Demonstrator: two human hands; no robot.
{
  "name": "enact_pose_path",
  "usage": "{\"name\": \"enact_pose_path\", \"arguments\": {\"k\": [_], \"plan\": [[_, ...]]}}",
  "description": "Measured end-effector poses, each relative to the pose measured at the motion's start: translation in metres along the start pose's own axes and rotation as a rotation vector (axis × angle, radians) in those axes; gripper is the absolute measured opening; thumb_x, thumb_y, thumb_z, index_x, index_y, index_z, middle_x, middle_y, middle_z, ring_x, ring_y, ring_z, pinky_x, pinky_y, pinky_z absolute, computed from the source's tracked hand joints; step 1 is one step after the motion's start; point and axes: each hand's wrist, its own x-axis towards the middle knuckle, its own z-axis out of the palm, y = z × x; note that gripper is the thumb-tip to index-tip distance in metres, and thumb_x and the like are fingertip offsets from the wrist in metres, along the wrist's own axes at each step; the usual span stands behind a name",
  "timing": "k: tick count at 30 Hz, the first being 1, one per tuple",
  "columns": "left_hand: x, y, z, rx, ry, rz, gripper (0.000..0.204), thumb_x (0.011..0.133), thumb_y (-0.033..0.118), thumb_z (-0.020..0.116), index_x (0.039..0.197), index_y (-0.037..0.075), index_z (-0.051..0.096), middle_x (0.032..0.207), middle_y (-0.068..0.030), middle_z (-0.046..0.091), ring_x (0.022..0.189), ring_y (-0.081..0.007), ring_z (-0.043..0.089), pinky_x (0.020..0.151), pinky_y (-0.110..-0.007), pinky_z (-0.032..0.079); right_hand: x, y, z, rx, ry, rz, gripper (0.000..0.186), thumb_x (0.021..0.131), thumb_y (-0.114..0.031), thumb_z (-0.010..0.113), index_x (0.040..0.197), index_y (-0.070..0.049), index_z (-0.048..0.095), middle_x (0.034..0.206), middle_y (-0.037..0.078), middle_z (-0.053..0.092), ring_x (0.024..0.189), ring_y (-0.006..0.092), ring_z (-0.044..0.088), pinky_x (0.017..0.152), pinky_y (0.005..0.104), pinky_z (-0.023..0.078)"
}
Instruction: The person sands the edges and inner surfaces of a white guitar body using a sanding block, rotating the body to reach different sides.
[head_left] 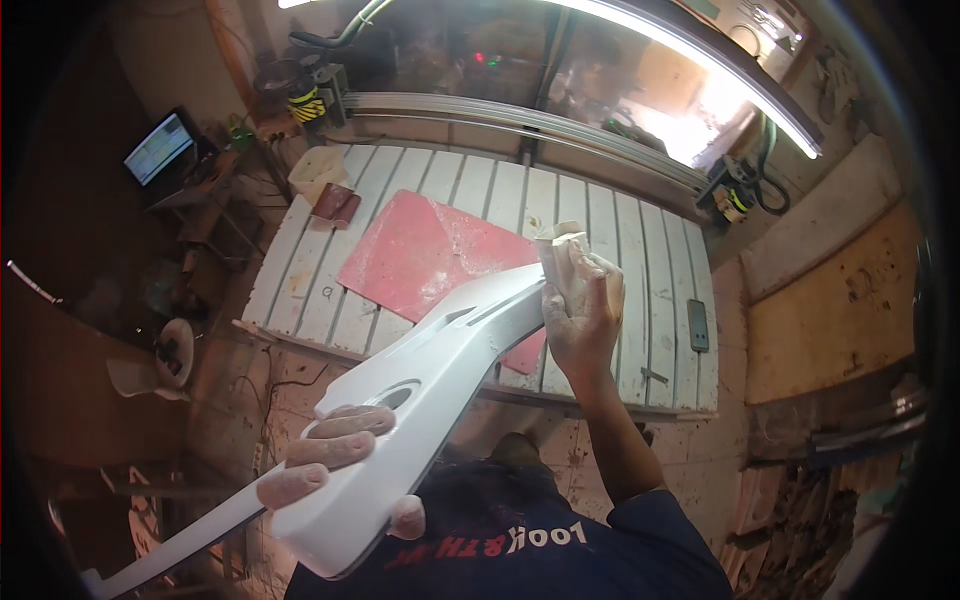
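A long white moulded panel (455,365) with a rounded opening and a slot runs slantwise from the lower left to above the table. Around its near, wide end, the fingers of my left hand (325,455) are wrapped, the thumb on the other side. My right hand (583,315) is closed on a dusty, folded sheet of sandpaper (562,250) at the panel's far end. Whether the sheet touches the panel there cannot be made out. Pale dust covers the fingers of both hands.
Under the panel's far part lies a red sheet (430,250) on a slatted white table (640,290). A phone (697,325) is on the right, a brown folded sheet (335,205) and a pale container (318,172) at the far left. A rail (520,120) spans the back.
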Motion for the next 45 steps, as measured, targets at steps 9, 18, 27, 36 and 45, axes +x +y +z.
{"name": "enact_pose_path", "arguments": {"k": [9,18,27,36,45], "plan": [[0.013,0.025,0.076,0.448,0.068,-0.126,0.064,0.083,0.036,0.072,0.122,0.003,0.034,0.097,-0.0101,0.050,0.080,-0.0201,0.059,0.064,-0.036,0.067,0.036,0.008,-0.014,0.311,-0.358,-0.363,0.057,0.078,-0.014,0.074,0.134,-0.013,0.065,0.115,0.018,0.062,0.107,0.0371,0.059,0.089,0.0505,0.052],[0.015,0.033,0.161,0.760,0.158,-0.033,0.061,0.088,0.033,0.068,0.125,-0.002,0.035,0.097,-0.0134,0.052,0.072,-0.0230,0.064,0.064,-0.035,0.067,0.079,0.068,-0.031,0.427,-0.423,-0.515,0.044,0.084,-0.018,0.071,0.128,-0.013,0.068,0.105,0.017,0.065,0.091,0.0334,0.062,0.082,0.0476,0.051],[0.016,0.033,0.176,0.693,0.119,-0.070,0.065,0.090,0.040,0.072,0.123,-0.002,0.035,0.105,-0.0140,0.050,0.074,-0.0225,0.067,0.063,-0.032,0.068,0.112,0.095,-0.021,0.448,-0.633,-0.498,0.046,0.084,-0.016,0.070,0.130,-0.016,0.067,0.102,0.016,0.067,0.094,0.0353,0.064,0.079,0.0499,0.052],[0.011,0.035,0.166,0.700,0.061,-0.044,0.072,0.092,0.046,0.071,0.126,-0.004,0.033,0.114,-0.0131,0.043,0.084,-0.0238,0.066,0.065,-0.033,0.069,0.138,0.087,-0.015,0.072,-0.573,-0.472,0.038,0.083,-0.016,0.065,0.120,-0.018,0.073,0.092,0.012,0.069,0.082,0.0312,0.066,0.084,0.0474,0.053],[0.015,0.040,0.154,0.373,-0.071,-0.118,0.081,0.089,0.045,0.079,0.137,0.001,0.030,0.123,-0.0201,0.048,0.103,-0.0325,0.070,0.085,-0.042,0.067,0.164,0.064,-0.027,-0.029,-1.035,-0.318,0.043,0.082,-0.021,0.068,0.125,-0.016,0.071,0.099,0.017,0.069,0.091,0.0365,0.067,0.084,0.0499,0.055]]}}
